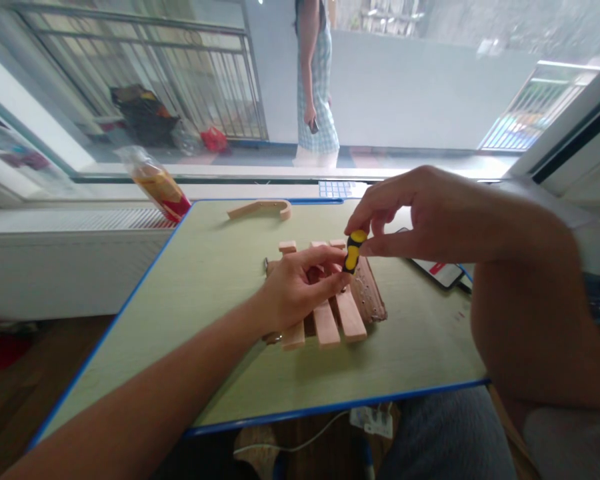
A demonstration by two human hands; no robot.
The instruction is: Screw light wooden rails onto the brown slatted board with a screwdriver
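Observation:
My right hand [405, 213] is closed in a fingertip grip on the top of a short yellow-and-black screwdriver [353, 251], which stands nearly upright. Thumb and fingertips of my left hand [300, 287] pinch around its lower end, where the tip is hidden. Below lie several pale wooden slats [350, 313], side by side across a brown piece of cardboard [367, 290] on the table. My left palm and wrist rest over the left slat [293, 335], covering part of it.
A curved wooden piece [263, 208] lies at the back of the blue-edged table [230, 380]. On the right, a phone [437, 270] lies partly behind my right arm. A drink bottle [157, 187] stands beyond the left edge. A person [317, 80] is outside the window.

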